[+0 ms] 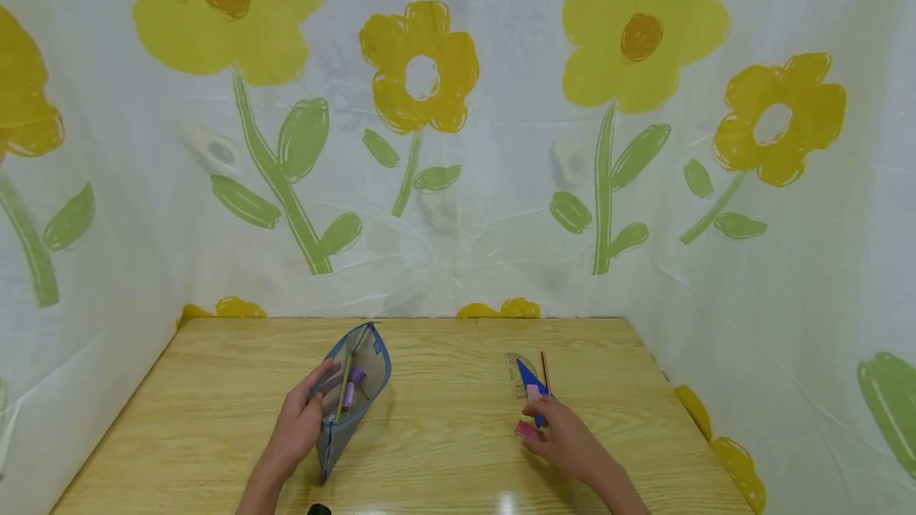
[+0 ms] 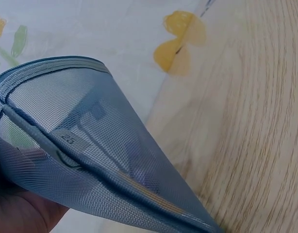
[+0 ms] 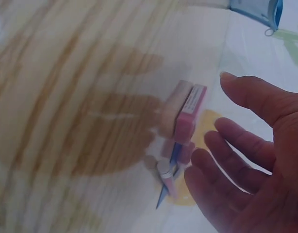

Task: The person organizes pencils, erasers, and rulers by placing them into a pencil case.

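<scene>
My left hand (image 1: 296, 424) grips the side of a blue mesh zip pencil pouch (image 1: 339, 439), its mouth spread wide. Inside lie a yellowish pencil (image 1: 345, 384) and a purple-capped glue stick or similar tube (image 1: 351, 392). The left wrist view shows the pouch's mesh wall (image 2: 57, 97) and a tag marked 25, with part of the hand (image 2: 27, 211) under it. My right hand (image 1: 568, 435) is over the table with relaxed, parted fingers, close by a pink eraser-like block (image 3: 190, 111) with a white label. Nothing shows between thumb and fingers.
Beyond the right hand lie a paler pink block (image 1: 532, 393), a blue pointed piece (image 1: 528, 374), a clear protractor (image 1: 512, 380) and a red pencil (image 1: 545, 368). A black object (image 1: 318, 509) shows at the front edge. Flower-printed curtains (image 1: 458, 181) enclose the wooden table (image 1: 444, 388).
</scene>
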Tool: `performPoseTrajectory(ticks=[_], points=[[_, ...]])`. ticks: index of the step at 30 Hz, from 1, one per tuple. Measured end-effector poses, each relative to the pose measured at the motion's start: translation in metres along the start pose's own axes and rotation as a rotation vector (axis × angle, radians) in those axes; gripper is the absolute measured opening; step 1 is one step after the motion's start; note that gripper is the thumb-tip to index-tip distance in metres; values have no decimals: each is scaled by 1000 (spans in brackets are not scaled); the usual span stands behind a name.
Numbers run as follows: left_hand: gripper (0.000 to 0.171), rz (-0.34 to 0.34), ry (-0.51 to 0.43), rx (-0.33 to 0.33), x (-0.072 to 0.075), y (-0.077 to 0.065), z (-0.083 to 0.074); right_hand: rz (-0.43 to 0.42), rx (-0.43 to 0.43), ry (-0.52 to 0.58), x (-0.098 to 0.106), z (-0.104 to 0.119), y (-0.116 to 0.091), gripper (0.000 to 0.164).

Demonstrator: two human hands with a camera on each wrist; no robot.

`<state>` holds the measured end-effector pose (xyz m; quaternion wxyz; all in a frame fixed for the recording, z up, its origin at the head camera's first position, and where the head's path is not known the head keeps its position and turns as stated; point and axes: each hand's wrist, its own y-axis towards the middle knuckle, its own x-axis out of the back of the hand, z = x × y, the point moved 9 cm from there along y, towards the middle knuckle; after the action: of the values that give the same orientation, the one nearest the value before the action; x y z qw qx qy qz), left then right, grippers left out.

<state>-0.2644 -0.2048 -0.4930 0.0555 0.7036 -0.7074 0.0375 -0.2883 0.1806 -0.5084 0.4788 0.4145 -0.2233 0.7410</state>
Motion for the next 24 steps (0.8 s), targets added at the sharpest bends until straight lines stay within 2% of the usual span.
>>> performPoseTrajectory(ticks=[9,17,24], points=[[60,-13,5,9,1,0,1,24,12,21,-2,-9,0,18],[59,-19,-1,23,1,-2,1,46,-46,34,-6,-16,3,18],[59,-18,0,11,0,-1,0,40,-47,-4,-4,-16,6,14]])
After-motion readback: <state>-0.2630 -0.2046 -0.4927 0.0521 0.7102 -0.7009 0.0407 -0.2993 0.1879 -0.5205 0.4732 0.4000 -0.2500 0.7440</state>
